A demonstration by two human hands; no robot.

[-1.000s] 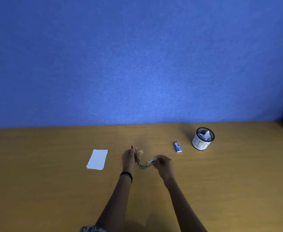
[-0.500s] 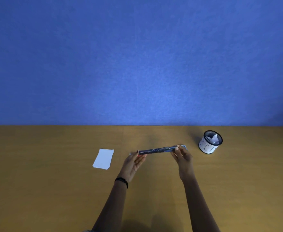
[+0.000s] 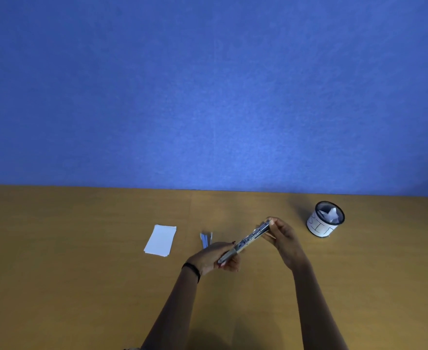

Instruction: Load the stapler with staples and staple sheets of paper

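A metal stapler (image 3: 245, 242), opened out flat into one long bar, is held above the wooden table (image 3: 81, 286), slanting from lower left to upper right. My left hand (image 3: 215, 258) grips its lower end and my right hand (image 3: 282, 236) pinches its upper end. A small stack of white paper sheets (image 3: 161, 239) lies flat to the left. Several thin bluish-grey strips (image 3: 206, 239), possibly staples, lie on the table just behind my left hand. The small blue staple box is hidden from view.
A mesh cup (image 3: 325, 219) wrapped in white paper, with crumpled paper inside, stands at the right near the blue wall (image 3: 207, 97). A dark band circles my left wrist.
The stapler went from a bent V to a flat bar, then tilted with its left end lowered. The strips behind my left hand have come into view.
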